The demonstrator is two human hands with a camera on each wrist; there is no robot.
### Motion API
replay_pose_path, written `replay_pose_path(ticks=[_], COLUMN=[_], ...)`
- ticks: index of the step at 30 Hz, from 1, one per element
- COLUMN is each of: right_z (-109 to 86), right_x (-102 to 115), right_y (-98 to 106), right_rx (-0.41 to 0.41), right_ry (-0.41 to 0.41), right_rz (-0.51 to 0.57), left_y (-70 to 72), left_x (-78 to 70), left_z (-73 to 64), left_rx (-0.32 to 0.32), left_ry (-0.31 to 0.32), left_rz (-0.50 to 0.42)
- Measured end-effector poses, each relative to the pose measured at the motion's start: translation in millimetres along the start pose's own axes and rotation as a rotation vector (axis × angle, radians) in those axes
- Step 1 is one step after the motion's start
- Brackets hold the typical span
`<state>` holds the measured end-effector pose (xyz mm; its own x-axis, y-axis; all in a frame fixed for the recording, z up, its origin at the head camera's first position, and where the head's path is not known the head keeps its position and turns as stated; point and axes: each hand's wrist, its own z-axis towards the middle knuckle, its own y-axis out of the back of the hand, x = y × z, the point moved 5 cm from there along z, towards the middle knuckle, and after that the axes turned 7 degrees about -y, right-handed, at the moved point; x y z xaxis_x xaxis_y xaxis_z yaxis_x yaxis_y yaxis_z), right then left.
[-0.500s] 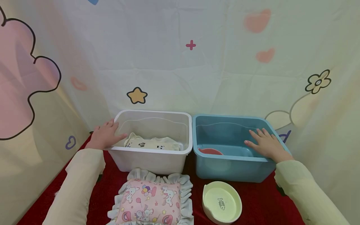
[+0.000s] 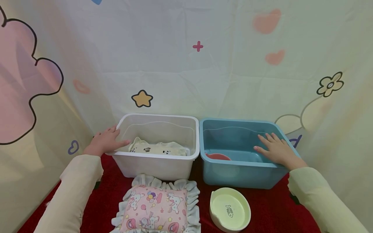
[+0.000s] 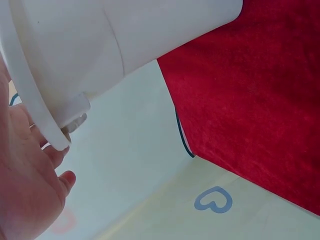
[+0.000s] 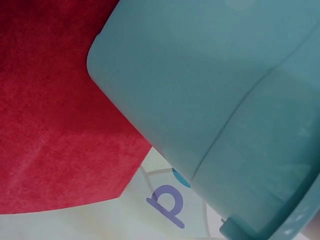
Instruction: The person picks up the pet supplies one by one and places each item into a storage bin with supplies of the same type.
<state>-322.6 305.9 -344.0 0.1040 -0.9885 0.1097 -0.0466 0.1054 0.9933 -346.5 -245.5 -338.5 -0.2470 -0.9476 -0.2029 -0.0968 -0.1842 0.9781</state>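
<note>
My left hand [image 2: 103,142] rests at the left end of the white bin [image 2: 154,166], its thumb stretched over the rim. From below, the left wrist view shows fingers [image 3: 55,155] beside the bin's rim. Spread fingers of my right hand [image 2: 278,150] lie over the right end of the blue bin [image 2: 239,176]; its palm is hidden in the right wrist view. Inside the white bin lies a cream cloth item [image 2: 158,149] with small dark animal prints. A red rounded object [image 2: 218,156], partly hidden by the front wall, sits in the blue bin.
In front of the white bin lies a pink unicorn-print pillow [image 2: 157,207] with white ruffles. A pale yellow bowl [image 2: 230,208] with a fish-bone print stands to its right. Red cloth [image 2: 262,213] covers the table. A printed curtain [image 2: 175,84] hangs behind both bins.
My left hand and forearm have shifted slightly to the left along the white bin's end. The right forearm has moved a little outward; the bins have stayed put.
</note>
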Motion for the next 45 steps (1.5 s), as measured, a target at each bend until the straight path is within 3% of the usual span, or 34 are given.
replay_pose_path(ticks=[10,24,31,45], right_z=[-5.1,-11.8,-16.1,-20.3], right_x=[0.4,2.5,5.5,2.8], right_y=[4.0,6.0,6.3,4.8], right_rx=[0.005,0.003,-0.002,0.002], right_ry=[0.011,0.038,0.051,0.052], right_rz=[0.011,0.009,0.007,0.019], left_y=[0.6,3.9,4.9,8.3], left_x=[1.1,1.5,-2.5,-5.1], left_z=[-4.6,-16.5,-18.7,-24.8], left_rx=[0.010,0.011,0.065,0.099], left_ry=[-0.033,-0.037,-0.045,-0.003], left_rz=[-0.009,-0.148,-0.080,-0.099])
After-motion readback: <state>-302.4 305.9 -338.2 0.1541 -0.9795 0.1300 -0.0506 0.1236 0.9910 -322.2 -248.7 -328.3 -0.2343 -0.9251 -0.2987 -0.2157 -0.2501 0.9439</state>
